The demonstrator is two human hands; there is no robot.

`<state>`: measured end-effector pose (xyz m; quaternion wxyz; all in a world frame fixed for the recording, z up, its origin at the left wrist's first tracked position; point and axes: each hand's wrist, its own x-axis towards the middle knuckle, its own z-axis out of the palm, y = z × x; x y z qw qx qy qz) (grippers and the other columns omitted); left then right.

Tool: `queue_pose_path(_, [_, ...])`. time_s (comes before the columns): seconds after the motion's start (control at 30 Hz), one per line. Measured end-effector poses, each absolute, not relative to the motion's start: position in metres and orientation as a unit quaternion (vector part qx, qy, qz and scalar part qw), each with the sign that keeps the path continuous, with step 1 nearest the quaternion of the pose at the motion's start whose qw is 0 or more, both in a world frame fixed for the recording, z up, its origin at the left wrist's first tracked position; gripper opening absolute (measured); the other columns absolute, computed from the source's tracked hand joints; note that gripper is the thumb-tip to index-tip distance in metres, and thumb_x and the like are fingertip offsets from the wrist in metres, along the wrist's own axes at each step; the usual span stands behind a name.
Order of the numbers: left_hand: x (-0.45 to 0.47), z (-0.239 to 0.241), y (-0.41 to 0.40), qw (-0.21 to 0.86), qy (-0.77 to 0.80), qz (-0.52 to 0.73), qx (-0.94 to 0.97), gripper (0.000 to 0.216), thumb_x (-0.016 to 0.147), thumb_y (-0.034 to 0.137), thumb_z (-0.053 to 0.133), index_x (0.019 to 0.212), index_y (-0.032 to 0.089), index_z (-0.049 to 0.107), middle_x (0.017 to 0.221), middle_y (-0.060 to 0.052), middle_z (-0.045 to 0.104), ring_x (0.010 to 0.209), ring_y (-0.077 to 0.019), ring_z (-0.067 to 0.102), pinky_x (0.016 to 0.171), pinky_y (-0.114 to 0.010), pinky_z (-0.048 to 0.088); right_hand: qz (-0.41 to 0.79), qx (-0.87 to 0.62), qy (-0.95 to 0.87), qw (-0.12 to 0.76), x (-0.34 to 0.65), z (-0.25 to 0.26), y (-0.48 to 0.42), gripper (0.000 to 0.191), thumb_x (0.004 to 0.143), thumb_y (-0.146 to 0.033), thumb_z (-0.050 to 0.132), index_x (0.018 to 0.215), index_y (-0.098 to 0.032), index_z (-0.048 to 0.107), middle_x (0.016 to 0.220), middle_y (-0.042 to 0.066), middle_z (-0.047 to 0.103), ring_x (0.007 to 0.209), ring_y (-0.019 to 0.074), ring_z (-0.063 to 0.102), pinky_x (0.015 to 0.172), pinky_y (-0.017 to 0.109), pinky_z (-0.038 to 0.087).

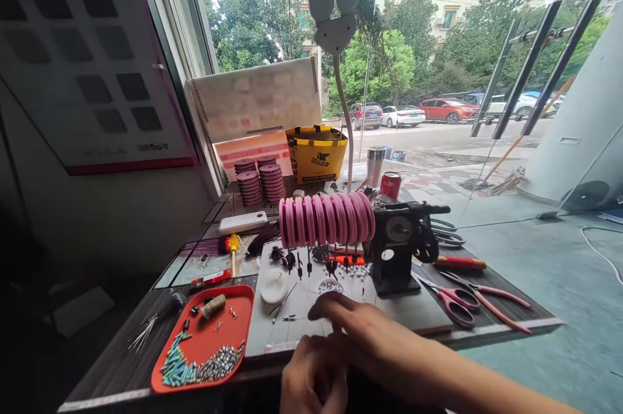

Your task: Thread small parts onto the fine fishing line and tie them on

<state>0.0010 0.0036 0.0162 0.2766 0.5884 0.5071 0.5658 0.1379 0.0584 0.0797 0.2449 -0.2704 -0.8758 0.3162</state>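
Observation:
My right hand reaches in from the lower right over a white work mat. Its fingers are stretched out, and the tips lie just short of a small dish of pale beads. Nothing shows in this hand. My left hand sits lower, at the table's front edge, with its fingers curled in; what they hold, if anything, is hidden. Behind the dish a row of pink spools hangs on a rod, with small dark hooks dangling under it. A black winding machine stands right of the spools.
An orange tray of small tubes and beads lies at front left. Red scissors and red-handled pliers lie at right. Further back are a yellow bag, stacks of pink discs, a red can and a lamp stem.

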Motion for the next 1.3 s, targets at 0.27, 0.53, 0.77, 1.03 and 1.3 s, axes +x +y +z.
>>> queue_pose_path(0.27, [-0.002, 0.017, 0.014, 0.708, 0.429, 0.460, 0.320, 0.010, 0.054, 0.017, 0.070, 0.051, 0.014, 0.061, 0.040, 0.007, 0.044, 0.040, -0.0063, 0.035, 0.045, -0.022, 0.026, 0.118, -0.149, -0.940, 0.282, 0.156, 0.065, 0.044, 0.025, 0.094, -0.016, 0.037, 0.083, -0.019, 0.059, 0.079, 0.005, 0.060, 0.064, 0.0142, 0.054, 0.057, 0.023, 0.044])
queue_pose_path(0.53, [0.004, 0.016, 0.008, 0.795, 0.346, 0.461, 0.190, 0.009, 0.050, 0.009, 0.071, 0.056, 0.015, 0.070, 0.061, -0.001, 0.069, 0.058, -0.0136, 0.060, 0.060, -0.025, 0.041, -0.056, -0.065, -0.939, 0.333, 0.173, 0.044, 0.043, 0.050, 0.100, -0.017, 0.011, 0.081, -0.015, 0.058, 0.048, 0.002, 0.053, 0.042, 0.0152, 0.043, 0.043, 0.027, 0.039])
queue_pose_path(0.77, [0.009, 0.025, 0.009, 0.819, 0.305, 0.446, 0.193, 0.004, 0.051, 0.011, 0.073, 0.051, 0.012, 0.069, 0.056, -0.001, 0.064, 0.051, -0.0097, 0.055, 0.055, -0.023, 0.039, -0.058, -0.056, -0.940, 0.331, 0.176, 0.041, 0.040, 0.050, 0.100, -0.016, 0.011, 0.088, -0.014, 0.060, 0.052, 0.004, 0.060, 0.046, 0.0160, 0.049, 0.053, 0.026, 0.049])
queue_pose_path(1.03, [0.012, 0.028, 0.010, 0.815, 0.320, 0.445, 0.189, 0.005, 0.052, 0.011, 0.072, 0.051, 0.012, 0.068, 0.058, 0.000, 0.065, 0.051, -0.0084, 0.052, 0.053, -0.022, 0.039, -0.075, -0.058, -0.954, 0.284, 0.186, 0.038, 0.036, 0.056, 0.099, -0.012, 0.008, 0.083, -0.013, 0.062, 0.054, 0.003, 0.061, 0.050, 0.0148, 0.055, 0.082, 0.026, 0.051])
queue_pose_path(1.3, [0.017, 0.034, 0.006, 0.811, 0.348, 0.433, 0.183, 0.008, 0.051, 0.012, 0.075, 0.052, 0.013, 0.068, 0.053, 0.002, 0.062, 0.050, -0.0077, 0.054, 0.051, -0.019, 0.036, -0.074, -0.072, -0.939, 0.328, 0.186, 0.037, 0.038, 0.053, 0.098, -0.011, 0.009, 0.085, -0.010, 0.060, 0.052, 0.005, 0.060, 0.043, 0.0158, 0.051, 0.058, 0.027, 0.054])
